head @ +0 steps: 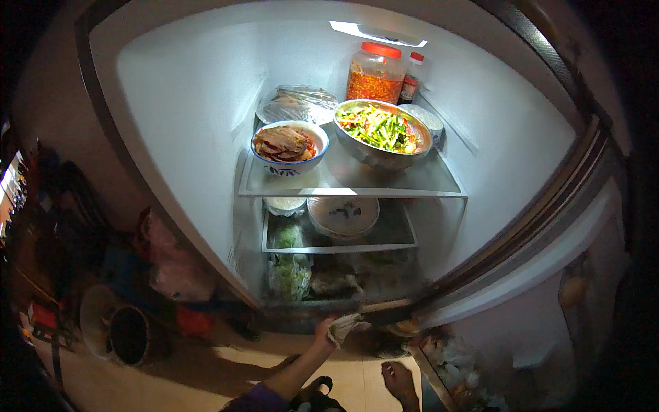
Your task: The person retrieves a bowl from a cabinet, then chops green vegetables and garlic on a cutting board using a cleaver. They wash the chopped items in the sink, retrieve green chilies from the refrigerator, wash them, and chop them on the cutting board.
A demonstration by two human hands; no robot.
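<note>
My left hand (326,332) reaches forward to the lower front edge of an open refrigerator (185,103), gripping a pale, crumpled cloth (344,328). Lower and to the right hangs my right hand (396,378), its fingers curled; nothing can be made out in it. On the upper glass shelf (352,192) stand a white-and-blue bowl of meat (289,168) and a metal bowl of chopped green and red vegetables (383,156). Behind them are a film-covered dish (298,105), a red-lidded jar (376,82) and a red-capped bottle (410,85).
A film-covered bowl (343,216) stands on the lower shelf (340,250), above bagged greens (289,278). The open refrigerator door (520,293) is at the right, over a box of pale items (455,368). A dark-mouthed round container (128,336) stands at the left.
</note>
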